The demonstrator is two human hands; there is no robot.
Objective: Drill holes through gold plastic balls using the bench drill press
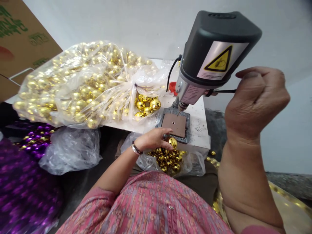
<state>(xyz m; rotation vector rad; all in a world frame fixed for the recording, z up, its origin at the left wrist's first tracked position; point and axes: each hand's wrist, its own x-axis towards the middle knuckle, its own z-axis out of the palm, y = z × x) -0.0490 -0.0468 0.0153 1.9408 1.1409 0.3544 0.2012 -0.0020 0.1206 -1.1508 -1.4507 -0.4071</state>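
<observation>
My left hand (pixel 156 139) is just in front of a small bench drill press (pixel 219 48), with a shiny gold mirror ball (pixel 173 143) between its thumb and fingers. Below that hand, an open clear plastic bag in my lap holds many gold balls (pixel 168 160). Raised at the right, my right hand (pixel 255 97) is closed around the end of the drill's black feed lever (pixel 225 91). Under the drill bit (pixel 179 110) a brown square pad (pixel 173 124) with a small hole lies on the metal base.
A large clear bag of gold balls (pixel 73 87) covers the left of the white table (pixel 198 138); its mouth gapes beside the drill. Purple balls (pixel 26 182) in bags stand lower left. A cardboard box (pixel 26 42) leans behind. Dark shavings dot the table's right side.
</observation>
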